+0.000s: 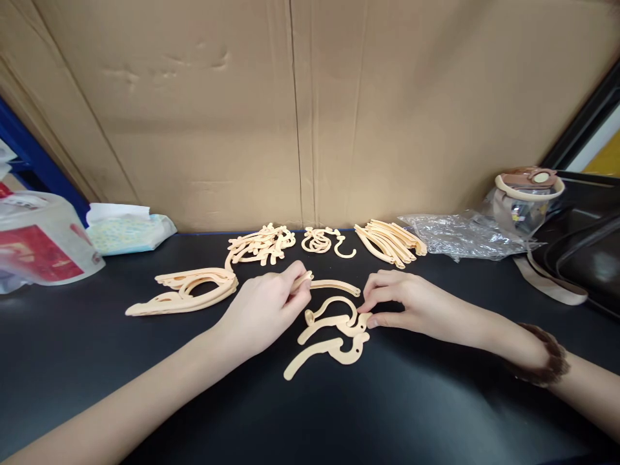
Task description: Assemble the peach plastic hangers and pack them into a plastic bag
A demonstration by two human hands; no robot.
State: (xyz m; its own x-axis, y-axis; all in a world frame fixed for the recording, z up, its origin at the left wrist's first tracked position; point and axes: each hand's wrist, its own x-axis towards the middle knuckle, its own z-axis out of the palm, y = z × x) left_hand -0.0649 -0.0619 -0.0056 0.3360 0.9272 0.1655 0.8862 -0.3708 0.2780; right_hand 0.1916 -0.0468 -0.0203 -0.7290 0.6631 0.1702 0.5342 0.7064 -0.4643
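Note:
My left hand (278, 297) is closed around a beige plastic hanger arm (303, 279), its tip sticking out past the fingers. My right hand (400, 298) pinches the end of a curved beige hanger piece (361, 323) lying on the table. A hook (334, 302) with a round end lies touching that piece. Nearer the front is a second curved hanger piece (310, 355) with a small hole. Between the hands, a slim hanger arm (336, 285) lies flat, partly hidden by my left hand.
Folded hangers (194, 294) lie stacked at left. Along the back are piles of curved pieces (264, 245), hooks (317, 241) and arms (392, 242). A tissue pack (128, 229) and tape roll (48, 239) stand left; crumpled plastic (465, 234) and a clear strapped container (526, 200) right.

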